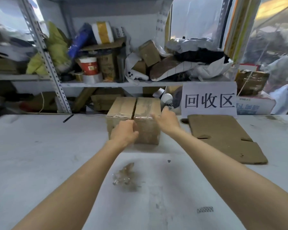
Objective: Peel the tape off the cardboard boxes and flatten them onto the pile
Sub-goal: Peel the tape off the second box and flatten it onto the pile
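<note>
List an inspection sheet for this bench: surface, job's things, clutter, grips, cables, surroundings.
Surface: white table, scuffed and stained.
Job's things: cardboard box upright, closed, clear tape over its top; flattened cardboard lies to its right; crumpled tape wad nearer the person.
Clutter: patterned strip near the front edge; dark stick at the back.
Grips: left grip curled against the box's front, hold unclear; right grip, fingers straight, touches its top right edge.
Cables: nothing seen.
Surroundings: shelf crammed with boxes, bags, tape rolls; paper sign.

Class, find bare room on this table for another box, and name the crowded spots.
Bare: the table left of the box; a narrower patch right of the flattened cardboard. Crowded: shelf behind; centre holds arms and crumpled tape.
</note>
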`<state>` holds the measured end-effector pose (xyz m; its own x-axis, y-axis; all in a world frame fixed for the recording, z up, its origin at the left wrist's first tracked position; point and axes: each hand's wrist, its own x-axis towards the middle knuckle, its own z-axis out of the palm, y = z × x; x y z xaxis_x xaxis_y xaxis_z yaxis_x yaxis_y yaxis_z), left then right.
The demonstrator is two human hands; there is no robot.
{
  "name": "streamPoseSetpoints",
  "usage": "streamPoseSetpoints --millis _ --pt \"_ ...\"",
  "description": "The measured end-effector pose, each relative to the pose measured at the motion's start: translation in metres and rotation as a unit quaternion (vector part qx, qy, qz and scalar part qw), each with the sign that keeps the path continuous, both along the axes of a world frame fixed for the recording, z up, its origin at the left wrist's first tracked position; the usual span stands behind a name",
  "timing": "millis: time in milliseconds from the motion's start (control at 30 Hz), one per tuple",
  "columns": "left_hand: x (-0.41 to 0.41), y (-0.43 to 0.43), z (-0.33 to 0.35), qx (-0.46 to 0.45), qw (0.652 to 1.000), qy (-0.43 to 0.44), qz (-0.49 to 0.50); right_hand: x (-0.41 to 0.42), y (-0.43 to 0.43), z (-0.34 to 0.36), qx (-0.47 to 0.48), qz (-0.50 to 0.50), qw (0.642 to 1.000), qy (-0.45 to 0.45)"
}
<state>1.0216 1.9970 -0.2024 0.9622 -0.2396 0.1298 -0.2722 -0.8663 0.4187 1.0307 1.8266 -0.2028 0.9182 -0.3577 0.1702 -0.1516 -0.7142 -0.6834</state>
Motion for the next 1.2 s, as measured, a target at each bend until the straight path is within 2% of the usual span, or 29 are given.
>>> streamPoseSetpoints --millis 133,267,400,467,567,633,733,800,867,967,1067,1200 --pt "0.01 0.017 -0.005 -0.04 0.999 0.007 -0.03 0.027 0.017 -0.011 0.176 -0.059 0.981 0.06" --pt "0.003 0.028 0.003 -0.139 0.988 -0.012 -0.07 0.005 0.006 -0.026 0.289 -0.079 0.954 0.017" --pt "-0.022 0.025 0.017 -0.279 0.959 -0.032 -0.044 -0.064 -0.011 -0.023 0.351 -0.042 0.933 -0.067" --pt "-0.041 0.024 0.03 -0.35 0.935 0.033 -0.044 -0.101 -0.01 -0.013 0.354 0.004 0.929 -0.11" --pt "-0.072 0.029 0.054 -0.495 0.85 0.174 -0.044 -0.148 0.007 0.005 0.365 0.09 0.915 -0.144" --pt "-0.091 0.043 0.065 -0.523 0.83 0.189 -0.042 -0.174 0.024 0.016 0.363 0.145 0.907 -0.156" --pt "-0.119 0.076 0.068 -0.522 0.837 0.159 -0.048 -0.201 0.051 0.019 0.354 0.213 0.9 -0.138" --pt "-0.138 0.102 0.059 -0.515 0.85 0.105 -0.043 -0.211 0.07 0.019 0.339 0.245 0.901 -0.115" --pt "-0.156 0.127 0.048 -0.478 0.877 0.043 -0.02 -0.215 0.09 0.025 0.314 0.25 0.909 -0.113" --pt "-0.175 0.16 0.029 -0.38 0.924 -0.03 0.01 -0.214 0.121 0.042 0.325 0.251 0.9 -0.144" --pt "-0.184 0.186 0.013 -0.322 0.946 -0.041 0.017 -0.206 0.147 0.044 0.273 0.294 0.898 -0.182" --pt "-0.185 0.211 0.002 -0.277 0.958 -0.061 0.041 -0.208 0.171 0.026 0.192 0.325 0.914 -0.15"
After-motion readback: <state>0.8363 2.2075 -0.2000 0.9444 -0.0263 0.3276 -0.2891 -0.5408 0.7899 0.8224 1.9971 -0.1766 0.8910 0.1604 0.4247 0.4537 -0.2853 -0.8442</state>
